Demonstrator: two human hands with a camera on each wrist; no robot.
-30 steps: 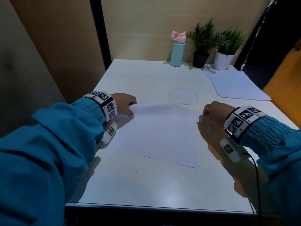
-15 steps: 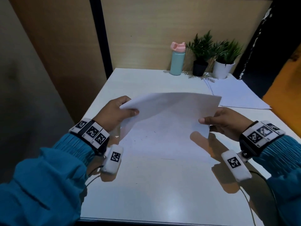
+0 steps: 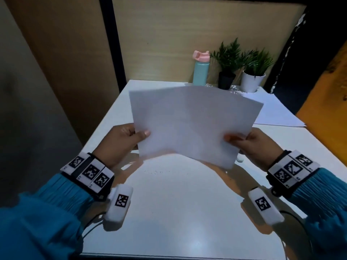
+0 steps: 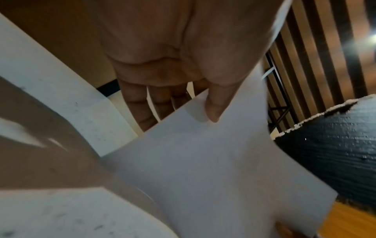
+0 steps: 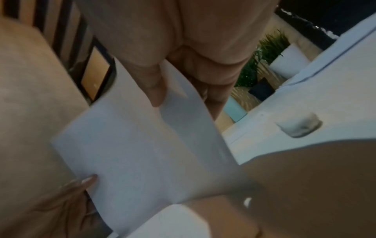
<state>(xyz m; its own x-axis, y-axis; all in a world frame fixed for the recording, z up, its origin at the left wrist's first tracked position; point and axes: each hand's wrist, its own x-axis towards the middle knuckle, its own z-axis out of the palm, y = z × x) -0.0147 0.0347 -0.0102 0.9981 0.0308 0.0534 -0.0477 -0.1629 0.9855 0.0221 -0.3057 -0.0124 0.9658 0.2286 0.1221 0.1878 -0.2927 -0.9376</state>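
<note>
A blank white sheet of paper (image 3: 191,122) is held up off the white table (image 3: 178,212), bowed slightly and tilted toward me. My left hand (image 3: 129,137) pinches its lower left edge, thumb on the near face and fingers behind. My right hand (image 3: 244,141) pinches the lower right edge the same way. In the left wrist view the thumb presses on the sheet of paper (image 4: 213,161) with the fingers (image 4: 142,104) behind it. In the right wrist view the sheet of paper (image 5: 132,153) curves under my thumb.
A teal bottle (image 3: 201,72) with a pink lid, a plant in a black pot (image 3: 227,79) and one in a white pot (image 3: 251,81) stand along the back. A stack of white sheets (image 3: 274,111) lies at the right rear. A small white cylinder (image 5: 299,127) lies near my right hand.
Both hands picked the sheet up from the table and raised it; it now stands more upright and closer to me than half a second ago.
</note>
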